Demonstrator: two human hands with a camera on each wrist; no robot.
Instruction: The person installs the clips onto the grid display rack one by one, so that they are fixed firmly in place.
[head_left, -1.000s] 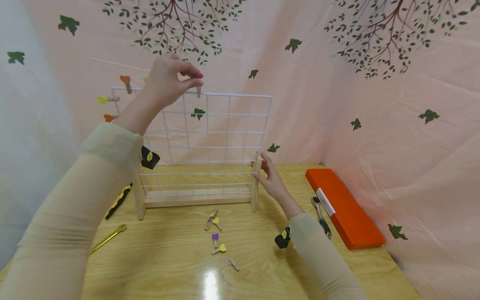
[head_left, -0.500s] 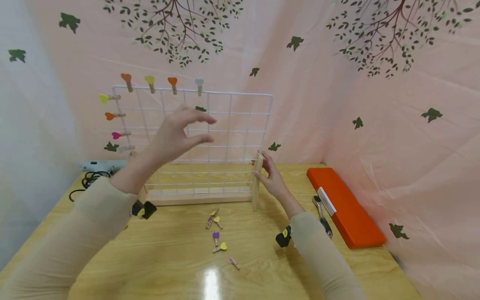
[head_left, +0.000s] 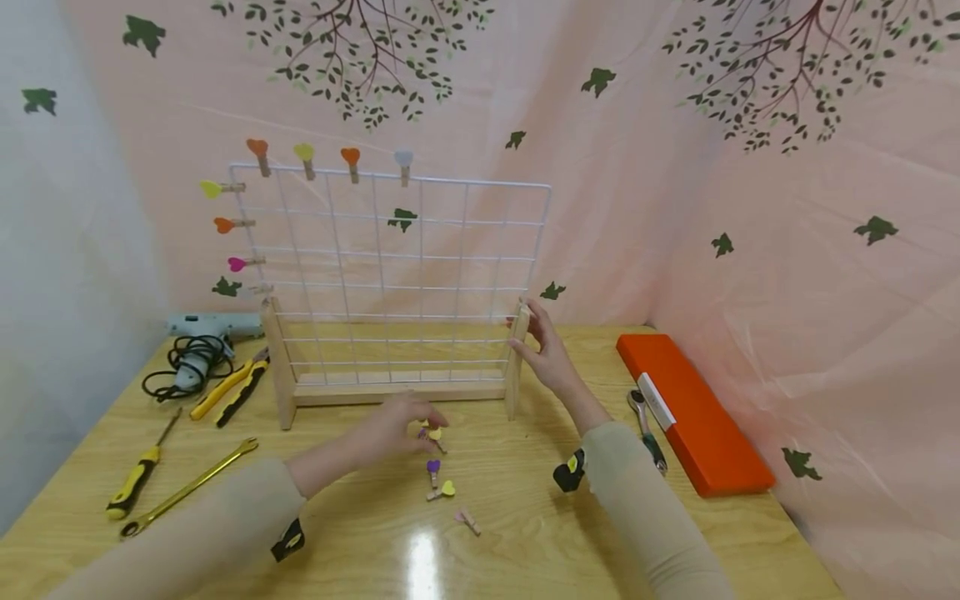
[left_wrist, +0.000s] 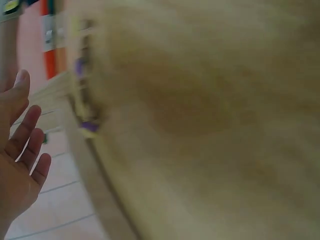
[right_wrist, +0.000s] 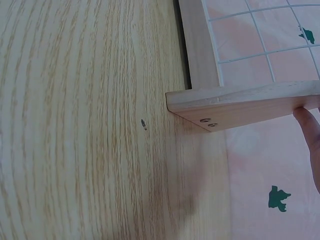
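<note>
My left hand (head_left: 386,435) is low over the table, its fingertips beside a small cluster of heart-topped clothespins (head_left: 437,435); the left wrist view shows its fingers (left_wrist: 35,145) apart and loosely bent. Nearer me lie a purple clothespin (head_left: 432,468), a yellow one (head_left: 447,489) and a pink one (head_left: 469,523). My right hand (head_left: 549,357) grips the right wooden post (head_left: 513,385) of a white wire grid rack (head_left: 487,182), thumb in front. Several heart clothespins are clipped on the rack, including a pale blue one (head_left: 404,158) along the top and a magenta one (head_left: 237,264) down the left side.
At left lie a corded grey-blue tool (head_left: 192,371), yellow-and-black pliers (head_left: 243,392), a screwdriver (head_left: 135,485) and a gold wrench (head_left: 191,487). A ratchet (head_left: 647,429) and an orange box (head_left: 697,417) are on the right. A patterned curtain (head_left: 600,208) hangs behind.
My left hand has let go of the pale blue clothespin, now clipped on the rack's top wire, and has come down to the loose clothespins. The right hand stays on the post.
</note>
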